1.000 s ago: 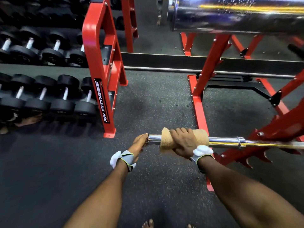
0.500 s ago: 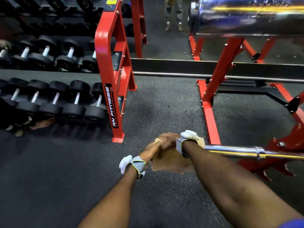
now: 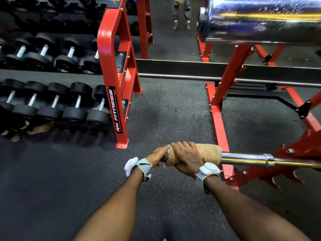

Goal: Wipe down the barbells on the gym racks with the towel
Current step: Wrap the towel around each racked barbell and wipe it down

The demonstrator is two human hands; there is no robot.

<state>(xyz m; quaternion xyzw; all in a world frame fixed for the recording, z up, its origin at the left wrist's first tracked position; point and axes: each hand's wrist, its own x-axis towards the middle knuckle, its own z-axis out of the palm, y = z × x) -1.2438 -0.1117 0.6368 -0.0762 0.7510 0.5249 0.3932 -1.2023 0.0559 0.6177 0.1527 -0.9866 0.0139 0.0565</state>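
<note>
A chrome barbell (image 3: 246, 159) lies level on a red rack (image 3: 284, 164) at the lower right, its free end pointing left. A tan towel (image 3: 211, 153) is wrapped round the sleeve at that end. My right hand (image 3: 186, 156) grips the towel and the sleeve from above. My left hand (image 3: 157, 156) touches the very end of the bar with straight fingers. Both wrists carry white and grey bands. A second, much closer chrome barbell sleeve (image 3: 260, 20) fills the top right.
A red dumbbell rack (image 3: 118, 80) with several black dumbbells (image 3: 74, 108) stands at the left. A red bench frame (image 3: 217, 108) stands on the dark rubber floor behind the bar. A mirror along the back shows a person's legs (image 3: 181, 13).
The towel and my right hand slid left to the bar's end, then back a little to the right. My left hand stayed at the bar's tip. The camera view shifted.
</note>
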